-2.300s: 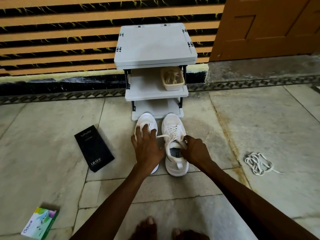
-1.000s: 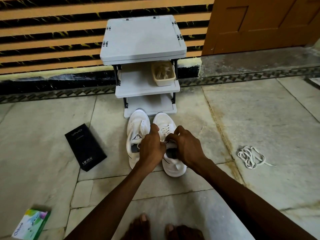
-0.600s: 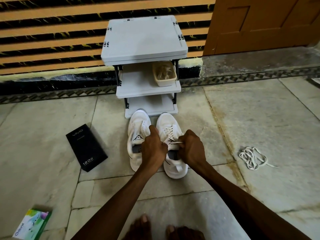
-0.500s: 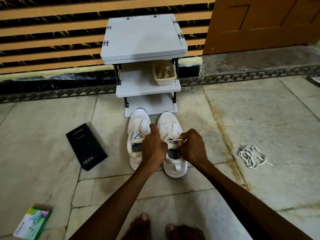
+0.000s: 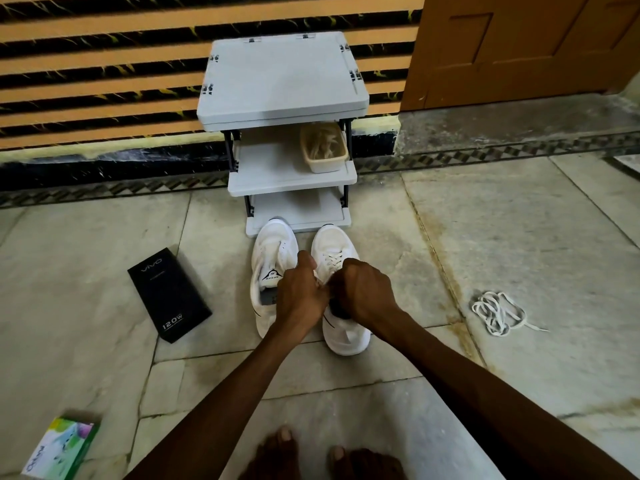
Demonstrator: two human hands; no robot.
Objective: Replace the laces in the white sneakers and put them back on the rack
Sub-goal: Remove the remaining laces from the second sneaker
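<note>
The stone floor (image 5: pixel 519 237) ran up to a striped wall, and the grey rack (image 5: pixel 284 77) stood against it. The pair sat on the floor just in front of the lowest shelf. That looked deliberate, since it left only a short lift back once the lacing was done.

Your left hand (image 5: pixel 301 292) and right hand (image 5: pixel 363 292) were both curled tight over the tongue of the right sneaker (image 5: pixel 332 244), knuckles almost touching. They seemed to be pinching the ends of its lace (image 5: pixel 332 259), probably to draw it snug, though the ends were hidden between your fingers. The left sneaker (image 5: pixel 272 247) lay touching or just beside it and showed no lace that I could see.

Both shoes pointed toes to the rack and heels to your feet, so their long axes ran straight away from you. A loose lace bundle (image 5: pixel 497 311) lay well apart on the right. A basket (image 5: pixel 325 166) holding what looked like more laces sat on the middle shelf.
</note>
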